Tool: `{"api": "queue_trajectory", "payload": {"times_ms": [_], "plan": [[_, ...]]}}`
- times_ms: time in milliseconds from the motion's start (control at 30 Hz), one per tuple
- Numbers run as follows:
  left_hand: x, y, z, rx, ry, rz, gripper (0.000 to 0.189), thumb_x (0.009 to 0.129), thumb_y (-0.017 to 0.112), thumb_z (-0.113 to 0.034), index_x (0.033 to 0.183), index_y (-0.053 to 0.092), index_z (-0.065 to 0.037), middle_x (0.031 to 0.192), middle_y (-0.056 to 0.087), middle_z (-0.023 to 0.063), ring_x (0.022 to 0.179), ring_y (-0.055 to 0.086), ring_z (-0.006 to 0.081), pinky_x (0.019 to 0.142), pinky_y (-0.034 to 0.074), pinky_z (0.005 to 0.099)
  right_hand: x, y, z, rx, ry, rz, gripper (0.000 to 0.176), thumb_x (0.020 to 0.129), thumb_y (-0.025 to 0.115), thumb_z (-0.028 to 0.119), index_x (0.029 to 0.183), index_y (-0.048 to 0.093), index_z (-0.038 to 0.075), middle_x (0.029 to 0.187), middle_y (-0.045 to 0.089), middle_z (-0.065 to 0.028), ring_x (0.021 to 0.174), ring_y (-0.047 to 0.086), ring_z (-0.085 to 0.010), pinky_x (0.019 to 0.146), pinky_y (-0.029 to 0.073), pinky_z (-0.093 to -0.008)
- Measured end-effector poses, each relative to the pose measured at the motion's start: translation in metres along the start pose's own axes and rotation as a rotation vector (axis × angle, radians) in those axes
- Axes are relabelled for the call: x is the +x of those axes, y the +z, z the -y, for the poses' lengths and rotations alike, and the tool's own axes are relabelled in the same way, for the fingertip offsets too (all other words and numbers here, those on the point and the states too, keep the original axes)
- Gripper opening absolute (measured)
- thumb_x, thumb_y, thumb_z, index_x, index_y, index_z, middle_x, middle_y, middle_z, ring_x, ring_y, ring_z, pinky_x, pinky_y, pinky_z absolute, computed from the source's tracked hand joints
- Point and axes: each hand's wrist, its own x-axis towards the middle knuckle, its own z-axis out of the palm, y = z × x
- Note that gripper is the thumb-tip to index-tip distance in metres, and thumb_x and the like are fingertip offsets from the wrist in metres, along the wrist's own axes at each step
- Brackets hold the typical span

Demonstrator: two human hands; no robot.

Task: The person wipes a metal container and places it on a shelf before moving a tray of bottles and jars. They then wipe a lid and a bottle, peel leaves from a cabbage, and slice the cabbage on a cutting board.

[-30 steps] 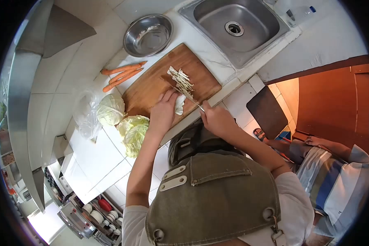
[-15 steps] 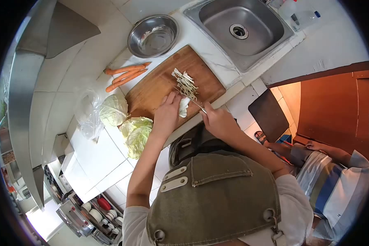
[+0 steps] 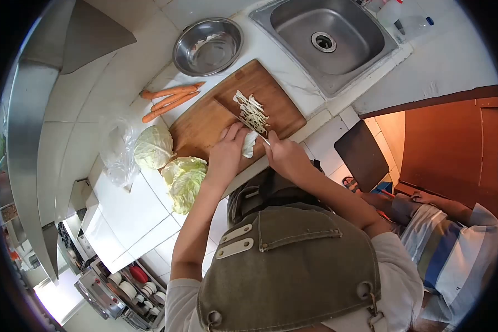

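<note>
My right hand (image 3: 286,157) is closed round the handle of a knife (image 3: 253,130), whose blade points up and left across the wooden cutting board (image 3: 196,122). My left hand (image 3: 227,149), fingers curled, presses a pale cabbage piece (image 3: 249,145) against the board, close beside the blade. Thin strips of shredded cabbage (image 3: 251,112) lie in a pile on the far side of the knife. Left of the board sit a pale cabbage portion (image 3: 154,147) and a greener leafy cabbage portion (image 3: 185,183). The left fingertips are partly hidden.
Several carrots (image 3: 171,102) and a steel bowl (image 3: 207,50) lie behind the board. A sink (image 3: 329,41) is at the upper right. A clear plastic bag (image 3: 119,152) rests by the wall. Another person's striped shirt (image 3: 442,249) shows at right, near a dark chair (image 3: 362,152).
My right hand has drawn a little up and left with the knife, and more of the blade now shows across the board. My left hand stays on the cabbage piece.
</note>
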Motion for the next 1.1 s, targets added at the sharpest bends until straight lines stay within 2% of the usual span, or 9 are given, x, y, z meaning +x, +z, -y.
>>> {"api": "queue_trajectory", "payload": {"times_ms": [167, 233, 467, 567, 667, 767, 833, 1000, 1100], "plan": [[-0.001, 0.003, 0.002, 0.016, -0.009, -0.009, 0.038, 0.073, 0.057, 0.002, 0.11, 0.057, -0.004, 0.116, 0.054, 0.0095, 0.106, 0.055, 0.03, 0.088, 0.049, 0.0379, -0.002, -0.019, 0.006, 0.015, 0.002, 0.014, 0.022, 0.093, 0.052, 0.024, 0.094, 0.048, 0.002, 0.059, 0.058, -0.02, 0.057, 0.059, -0.0414, 0.053, 0.048, -0.0519], [-0.002, 0.002, 0.003, 0.016, -0.01, -0.012, 0.037, 0.074, 0.056, 0.002, 0.11, 0.057, -0.004, 0.116, 0.054, 0.0096, 0.106, 0.055, 0.03, 0.088, 0.049, 0.0379, -0.014, -0.03, 0.01, -0.004, 0.024, 0.081, 0.025, 0.093, 0.05, 0.026, 0.096, 0.048, 0.001, 0.062, 0.06, -0.0215, 0.062, 0.063, -0.0406, 0.057, 0.051, -0.0518], [-0.003, 0.006, 0.007, 0.008, 0.01, -0.051, 0.036, 0.075, 0.054, 0.001, 0.111, 0.057, -0.004, 0.114, 0.055, 0.0093, 0.105, 0.055, 0.029, 0.087, 0.05, 0.0371, -0.03, -0.037, 0.014, -0.056, 0.118, 0.186, 0.024, 0.093, 0.049, 0.024, 0.098, 0.046, 0.001, 0.064, 0.061, -0.021, 0.064, 0.064, -0.0398, 0.058, 0.05, -0.0519], [-0.002, 0.005, 0.006, 0.0, -0.01, -0.041, 0.035, 0.075, 0.055, 0.0, 0.11, 0.056, -0.004, 0.115, 0.055, 0.0089, 0.105, 0.055, 0.0283, 0.087, 0.05, 0.0369, -0.022, -0.023, 0.009, -0.072, 0.116, 0.184, 0.024, 0.093, 0.05, 0.023, 0.098, 0.046, 0.0, 0.065, 0.061, -0.0207, 0.064, 0.064, -0.0397, 0.058, 0.051, -0.0513], [-0.002, 0.006, 0.007, -0.047, 0.007, -0.063, 0.032, 0.077, 0.057, 0.002, 0.109, 0.057, -0.004, 0.115, 0.055, 0.0111, 0.103, 0.056, 0.0322, 0.084, 0.049, 0.0407, -0.01, -0.011, 0.008, -0.038, 0.066, 0.117, 0.022, 0.092, 0.051, 0.022, 0.096, 0.047, 0.001, 0.065, 0.062, -0.0206, 0.063, 0.063, -0.0401, 0.057, 0.051, -0.0511], [-0.003, 0.007, 0.006, -0.04, 0.026, -0.077, 0.032, 0.078, 0.057, 0.002, 0.11, 0.056, -0.004, 0.115, 0.055, 0.0113, 0.103, 0.056, 0.0321, 0.084, 0.05, 0.0406, -0.002, -0.005, 0.007, -0.056, 0.006, 0.018, 0.021, 0.091, 0.052, 0.022, 0.094, 0.047, 0.001, 0.065, 0.062, -0.0206, 0.061, 0.063, -0.0407, 0.056, 0.05, -0.0518], [-0.004, 0.007, 0.004, -0.04, 0.006, -0.067, 0.033, 0.078, 0.057, 0.002, 0.11, 0.056, -0.004, 0.115, 0.055, 0.0116, 0.103, 0.056, 0.0321, 0.084, 0.05, 0.0406, 0.002, -0.008, 0.007, -0.033, -0.01, -0.021, 0.023, 0.092, 0.054, 0.024, 0.091, 0.049, 0.001, 0.056, 0.056, -0.0216, 0.055, 0.059, -0.0427, 0.052, 0.048, -0.0519], [-0.003, 0.007, 0.006, -0.041, -0.044, -0.019, 0.034, 0.078, 0.057, 0.002, 0.111, 0.056, -0.004, 0.115, 0.055, 0.0126, 0.103, 0.056, 0.0325, 0.084, 0.049, 0.0411, -0.019, -0.03, 0.009, 0.002, -0.021, 0.031, 0.022, 0.091, 0.054, 0.022, 0.093, 0.049, 0.001, 0.058, 0.058, -0.0207, 0.056, 0.06, -0.0419, 0.053, 0.048, -0.0515], [-0.004, 0.008, 0.007, 0.017, -0.021, -0.015, 0.033, 0.076, 0.054, 0.0, 0.109, 0.055, -0.002, 0.111, 0.053, 0.011, 0.104, 0.056, 0.029, 0.084, 0.051, 0.0375, -0.028, -0.033, 0.006, -0.026, -0.009, 0.075, 0.021, 0.09, 0.054, 0.02, 0.095, 0.048, 0.0, 0.059, 0.06, -0.0195, 0.058, 0.062, -0.0406, 0.054, 0.05, -0.0511]]}}
